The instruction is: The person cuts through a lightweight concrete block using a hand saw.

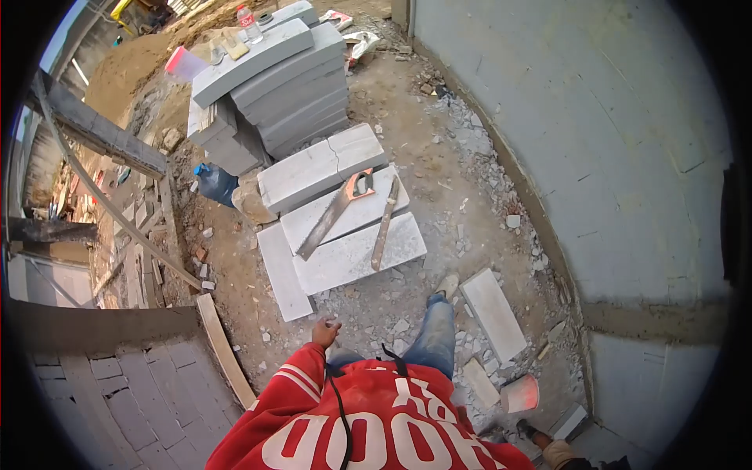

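Note:
My left hand (326,332) hangs below the red sleeve at my waist, its fingers loosely bent and a little apart, with no object visible in it. My right hand is out of the picture. Ahead of my feet, pale blocks lie on the ground; the nearest long block (337,271) has a dusty top. A handsaw (332,213) with an orange and black handle rests across the middle block (301,227). To its right lies a narrow, worn bar-like tool (385,223). The block behind (298,178) has a crack across it. A flat slab (282,270) lies at the left.
A tall block stack (294,94) holds a clear bottle (249,25). A blue jug (215,184) stands left. A loose block (493,313), a bucket (521,393) and rubble lie right, along a grey wall (580,141). Part of another person (558,453) shows lower right.

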Motion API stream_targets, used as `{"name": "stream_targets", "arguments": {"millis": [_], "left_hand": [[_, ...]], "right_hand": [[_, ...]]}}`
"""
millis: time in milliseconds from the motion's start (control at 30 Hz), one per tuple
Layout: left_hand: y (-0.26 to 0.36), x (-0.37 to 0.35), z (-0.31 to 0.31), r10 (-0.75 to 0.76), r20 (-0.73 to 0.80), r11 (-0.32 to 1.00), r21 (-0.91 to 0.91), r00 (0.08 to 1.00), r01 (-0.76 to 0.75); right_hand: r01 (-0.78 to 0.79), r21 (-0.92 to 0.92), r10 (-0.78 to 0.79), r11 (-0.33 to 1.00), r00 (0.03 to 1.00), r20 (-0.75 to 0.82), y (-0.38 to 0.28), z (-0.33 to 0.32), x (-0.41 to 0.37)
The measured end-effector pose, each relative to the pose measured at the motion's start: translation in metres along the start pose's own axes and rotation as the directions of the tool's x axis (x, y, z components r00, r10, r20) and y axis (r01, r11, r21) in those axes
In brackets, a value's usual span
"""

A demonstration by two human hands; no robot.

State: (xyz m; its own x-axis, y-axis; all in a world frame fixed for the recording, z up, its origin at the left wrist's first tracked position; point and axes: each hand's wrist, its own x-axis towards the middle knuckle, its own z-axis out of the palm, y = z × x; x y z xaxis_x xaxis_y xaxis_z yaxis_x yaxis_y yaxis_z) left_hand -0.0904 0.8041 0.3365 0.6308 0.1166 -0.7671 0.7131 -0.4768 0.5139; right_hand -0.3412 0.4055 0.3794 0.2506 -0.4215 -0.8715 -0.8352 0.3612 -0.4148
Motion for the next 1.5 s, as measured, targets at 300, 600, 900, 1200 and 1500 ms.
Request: {"name": "stream_targets", "arguments": {"millis": [300, 600, 900, 1200, 1500], "left_hand": [[0.203, 0.001, 0.161, 0.266, -0.065, 0.954, 0.159, 0.962, -0.253], [0.253, 0.046, 0.175, 0.139, -0.233, 0.989, -0.025, 0.962, -0.148], [0.205, 0.116, 0.223, -0.455, -0.33, 0.834, -0.483, 0.827, 0.266], [0.281, 0.263, 0.26, -0.793, 0.226, -0.06, -0.953, 0.566, 0.296], [0.317, 0.367, 0.289, -0.76, 0.504, -0.616, -0.759, 0.41, -0.21]], "right_hand": [[0.329, -0.265, -0.356, 0.906, 0.933, -0.059, -0.301, -0.183, 0.183], [0.465, -0.294, -0.492, 0.835, 0.87, -0.02, -0.592, -0.104, 0.219], [0.757, -0.619, -0.373, 0.208, 0.646, 0.666, -0.623, 0.024, 0.276], [0.615, -0.711, -0.153, -0.343, 0.71, 0.688, -0.771, 0.171, 0.289], [0.905, 0.162, 0.385, -0.394, 0.002, 0.923, -0.673, 0.482, 0.259]]}}
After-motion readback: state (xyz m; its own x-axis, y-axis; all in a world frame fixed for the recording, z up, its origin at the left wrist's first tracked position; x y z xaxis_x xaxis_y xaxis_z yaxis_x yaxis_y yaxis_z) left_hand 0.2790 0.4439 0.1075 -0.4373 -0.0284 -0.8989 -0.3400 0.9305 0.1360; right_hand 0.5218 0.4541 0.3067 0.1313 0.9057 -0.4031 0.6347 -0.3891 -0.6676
